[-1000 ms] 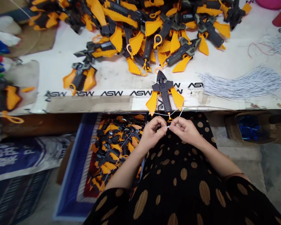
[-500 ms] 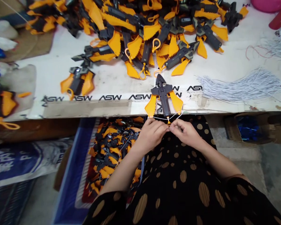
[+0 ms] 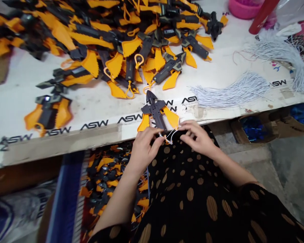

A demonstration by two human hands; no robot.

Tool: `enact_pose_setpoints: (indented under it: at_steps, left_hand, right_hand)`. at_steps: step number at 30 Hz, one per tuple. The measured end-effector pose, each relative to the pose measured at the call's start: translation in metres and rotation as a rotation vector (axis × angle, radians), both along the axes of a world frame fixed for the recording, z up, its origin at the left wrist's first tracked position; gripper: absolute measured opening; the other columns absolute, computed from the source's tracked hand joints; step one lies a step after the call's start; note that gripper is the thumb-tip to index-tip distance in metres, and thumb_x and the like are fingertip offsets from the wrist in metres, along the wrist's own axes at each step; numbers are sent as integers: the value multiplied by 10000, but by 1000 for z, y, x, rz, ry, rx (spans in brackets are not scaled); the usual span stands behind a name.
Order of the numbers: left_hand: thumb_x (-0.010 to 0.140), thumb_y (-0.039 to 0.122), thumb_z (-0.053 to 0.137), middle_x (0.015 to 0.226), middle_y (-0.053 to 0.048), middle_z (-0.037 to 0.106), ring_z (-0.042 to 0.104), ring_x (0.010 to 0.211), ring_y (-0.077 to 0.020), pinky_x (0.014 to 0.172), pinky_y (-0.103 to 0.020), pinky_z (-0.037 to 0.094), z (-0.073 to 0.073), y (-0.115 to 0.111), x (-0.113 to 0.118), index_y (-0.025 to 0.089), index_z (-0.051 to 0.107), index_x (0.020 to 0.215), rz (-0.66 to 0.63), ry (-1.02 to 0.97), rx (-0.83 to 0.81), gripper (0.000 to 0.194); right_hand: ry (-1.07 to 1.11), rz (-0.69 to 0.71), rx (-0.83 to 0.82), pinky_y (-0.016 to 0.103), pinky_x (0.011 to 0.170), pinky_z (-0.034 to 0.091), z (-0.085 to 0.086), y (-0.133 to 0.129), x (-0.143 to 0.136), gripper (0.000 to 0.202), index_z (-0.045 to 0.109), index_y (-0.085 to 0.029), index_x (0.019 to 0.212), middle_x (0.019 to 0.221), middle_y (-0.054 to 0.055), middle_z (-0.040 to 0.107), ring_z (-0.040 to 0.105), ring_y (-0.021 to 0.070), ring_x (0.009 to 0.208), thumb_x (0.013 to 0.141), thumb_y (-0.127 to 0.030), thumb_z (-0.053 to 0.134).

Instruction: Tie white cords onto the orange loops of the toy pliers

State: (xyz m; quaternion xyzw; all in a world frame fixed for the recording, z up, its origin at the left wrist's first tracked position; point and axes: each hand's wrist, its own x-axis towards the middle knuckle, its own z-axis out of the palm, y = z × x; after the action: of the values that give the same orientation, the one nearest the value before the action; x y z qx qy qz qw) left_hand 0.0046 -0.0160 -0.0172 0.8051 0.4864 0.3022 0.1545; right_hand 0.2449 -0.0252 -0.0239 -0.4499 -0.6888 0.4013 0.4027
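Observation:
A dark grey and orange plastic toy (image 3: 157, 114), with a pointed tip and two wing-like orange parts, lies at the table's front edge, tip away from me. A thin white string (image 3: 171, 141) curves in a loop at its near end, by a small orange piece. My left hand (image 3: 145, 145) is at the near left, thumb and fingertips closing around a bit of the string. To the right, my right hand (image 3: 199, 139) has its bent fingertips at the string beside the right orange wing. The exact grip of the right fingertips is hard to make out.
A large heap of similar toys (image 3: 131, 47) covers the back; one toy (image 3: 48, 113) lies at left. Bundles of white strings (image 3: 233, 90) lie at right, near a red cylinder (image 3: 263, 17) and pink bowl (image 3: 244, 9). Below stands a blue crate (image 3: 64, 195) of toys.
My hands have moved apart from a close pinch below the toy. The string, stretched across the wing tips before, now hangs in a small loop. The view has swung to the right.

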Motion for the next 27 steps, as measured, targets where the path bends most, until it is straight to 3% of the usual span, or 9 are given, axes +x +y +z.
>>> enact_pose_setpoints:
  at_steps: [5, 9, 11, 14, 17, 20, 22, 24, 27]
  left_hand:
    - [907, 511, 590, 1007, -147, 731, 692, 803, -303, 757, -389, 494, -9, 26, 33, 144, 564, 1377, 403, 151, -65, 597]
    - [892, 435, 538, 1048, -116, 747, 713, 875, -319, 831, -419, 521, -2, 27, 37, 211, 479, 1475, 541, 314, -254, 627]
    - [850, 421, 555, 1059, -98, 746, 710, 917, -316, 879, -424, 527, -5, 14, 20, 220, 505, 1450, 588, 325, -269, 634]
    - [802, 418, 569, 1128, -115, 727, 698, 992, -305, 946, -413, 528, -22, -25, -28, 182, 559, 1387, 667, 267, -190, 631]
    - [793, 452, 568, 1111, -156, 722, 689, 1021, -354, 917, -468, 547, -39, -80, -84, 138, 562, 1369, 872, 303, -188, 656]
    - [832, 514, 543, 1058, -139, 727, 678, 1018, -413, 885, -606, 528, -41, -132, -126, 204, 545, 1406, 1087, 461, -314, 653]
    - [859, 567, 527, 1190, -204, 685, 632, 1109, -483, 899, -704, 475, -37, -151, -140, 184, 548, 1416, 1131, 566, -317, 676]
    - [878, 585, 535, 1327, -275, 599, 571, 1203, -521, 945, -737, 427, -34, -150, -141, 133, 560, 1402, 1102, 572, -214, 692]
    - [907, 483, 582, 1296, -237, 620, 580, 1239, -419, 1062, -615, 417, -31, -107, -118, 142, 586, 1351, 892, 375, -1, 560]
  right_hand:
    - [-488, -526, 116, 328, 745, 491, -5, 41, 60, 228, 652, -208, 1142, 1227, 111, 610, 623, 191, 787, 982, -338, 555]
    - [-623, -576, 165, 303, 704, 466, -17, 61, 78, 182, 660, -218, 996, 1080, 67, 625, 608, 189, 789, 984, -355, 540]
    - [-586, -564, 200, 304, 723, 471, -22, 63, 80, 180, 644, -223, 947, 1040, 54, 620, 605, 181, 789, 992, -343, 517]
    - [-488, -589, 237, 315, 760, 483, -28, 59, 82, 149, 625, -224, 939, 1015, 47, 620, 612, 182, 809, 979, -334, 534]
    - [-426, -624, 225, 334, 780, 487, -32, 58, 88, 150, 617, -216, 1018, 992, 55, 643, 616, 192, 812, 977, -329, 528]
    - [-403, -616, 223, 357, 829, 488, -31, 59, 90, 206, 612, -205, 1111, 1054, 89, 669, 632, 220, 916, 988, -313, 488]
    - [-390, -613, 218, 359, 840, 482, -30, 60, 89, 206, 621, -204, 1095, 1062, 93, 674, 632, 225, 950, 990, -306, 475]
    - [-387, -643, 193, 348, 800, 471, -29, 61, 86, 193, 625, -205, 1053, 1006, 78, 675, 629, 214, 887, 985, -314, 480]
    - [-386, -699, 163, 332, 729, 444, -30, 62, 82, 195, 615, -204, 1019, 865, 41, 652, 595, 188, 746, 981, -352, 494]
